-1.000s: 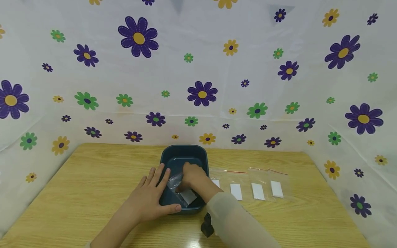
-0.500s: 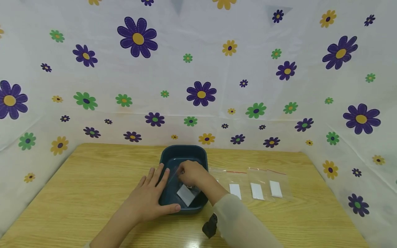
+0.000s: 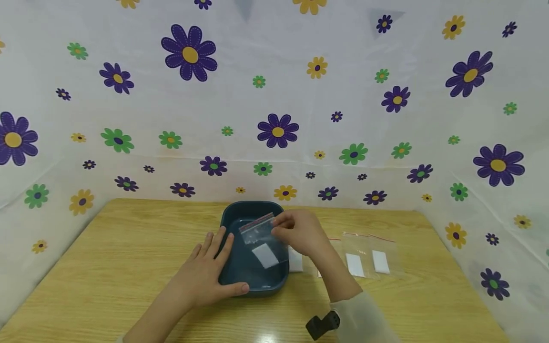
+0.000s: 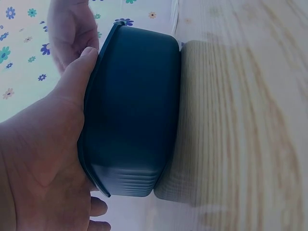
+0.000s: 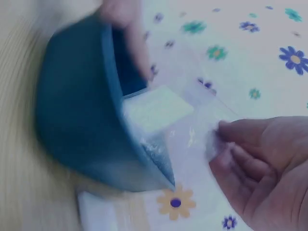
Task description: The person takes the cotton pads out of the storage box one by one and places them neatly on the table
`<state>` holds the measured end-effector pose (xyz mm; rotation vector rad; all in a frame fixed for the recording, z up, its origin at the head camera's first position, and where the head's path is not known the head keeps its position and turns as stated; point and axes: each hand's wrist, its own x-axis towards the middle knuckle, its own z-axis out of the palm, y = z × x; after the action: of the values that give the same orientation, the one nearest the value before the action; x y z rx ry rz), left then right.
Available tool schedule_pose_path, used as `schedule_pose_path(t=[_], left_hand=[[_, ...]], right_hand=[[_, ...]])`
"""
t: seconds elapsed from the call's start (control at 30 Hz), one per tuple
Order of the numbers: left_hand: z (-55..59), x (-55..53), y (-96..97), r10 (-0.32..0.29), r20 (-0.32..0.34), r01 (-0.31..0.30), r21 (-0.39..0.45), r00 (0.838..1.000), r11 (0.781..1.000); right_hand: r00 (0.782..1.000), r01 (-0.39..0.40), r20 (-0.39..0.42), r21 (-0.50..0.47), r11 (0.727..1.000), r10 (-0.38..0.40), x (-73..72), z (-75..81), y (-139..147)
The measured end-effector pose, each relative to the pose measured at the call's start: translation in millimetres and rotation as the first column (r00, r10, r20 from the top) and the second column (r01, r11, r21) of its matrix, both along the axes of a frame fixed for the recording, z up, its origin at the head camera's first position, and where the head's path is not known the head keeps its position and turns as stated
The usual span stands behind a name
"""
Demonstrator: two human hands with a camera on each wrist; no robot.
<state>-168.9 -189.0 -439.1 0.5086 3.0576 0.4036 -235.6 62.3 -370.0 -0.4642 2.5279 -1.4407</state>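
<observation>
My right hand (image 3: 302,233) pinches a small clear zip bag (image 3: 253,234) by its right edge and holds it up over the dark blue plastic bin (image 3: 231,281). A white rectangular piece (image 3: 265,256) shows in the lower part of the bag, and a reddish line runs along its top. In the right wrist view the thumb and fingertips (image 5: 224,132) squeeze the bag's clear film. My left hand (image 3: 201,276) rests on the bin's left and near rim with its fingers spread and straight. The left wrist view shows its thumb lying along the rim.
Several flat zip bags with white pieces, such as one zip bag (image 3: 381,262), lie in a row right of the bin on the wooden table (image 3: 128,257). A flower-print cloth (image 3: 240,105) hangs behind and at both sides. A black device (image 3: 322,325) is at the right wrist.
The right hand has come up and to the right out of the bin's inside, bringing the zip bag up with it. The left hand and the bin have stayed put.
</observation>
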Motion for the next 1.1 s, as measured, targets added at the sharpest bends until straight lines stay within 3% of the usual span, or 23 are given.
schedule_pose_path(t=[0.1,0.2,0.47,0.63,0.73,1.1], left_hand=[[-0.6,-0.3,0.1,0.005,-0.001,-0.005,-0.007,1.0,1.0],[-0.4,-0.6,1.1,0.003,-0.009,-0.003,-0.012,1.0,1.0],[0.0,-0.4,4.9,-0.006,-0.004,0.006,-0.007,1.0,1.0],[-1.8,-1.2,5.2,-0.014,-0.005,0.014,-0.002,1.0,1.0],[-3.1,-2.6,4.7,-0.012,-0.014,0.012,-0.003,1.0,1.0],[-1.8,-2.8,1.8,0.001,-0.016,-0.002,-0.015,1.0,1.0]], right_hand=[[0.999,0.054,0.008,-0.124,0.991,-0.053,3.2,-6.9,14.2],[0.995,0.065,0.093,-0.282,0.957,-0.04,5.9,-13.1,28.1],[0.978,0.122,0.207,-0.456,0.881,-0.028,22.7,-20.0,66.4],[0.961,0.208,0.265,-0.526,0.825,-0.074,30.1,-20.8,88.8],[0.958,0.237,0.266,-0.543,0.806,-0.103,31.2,-20.0,98.3],[0.955,0.267,0.26,-0.539,0.799,-0.143,24.4,-22.6,119.4]])
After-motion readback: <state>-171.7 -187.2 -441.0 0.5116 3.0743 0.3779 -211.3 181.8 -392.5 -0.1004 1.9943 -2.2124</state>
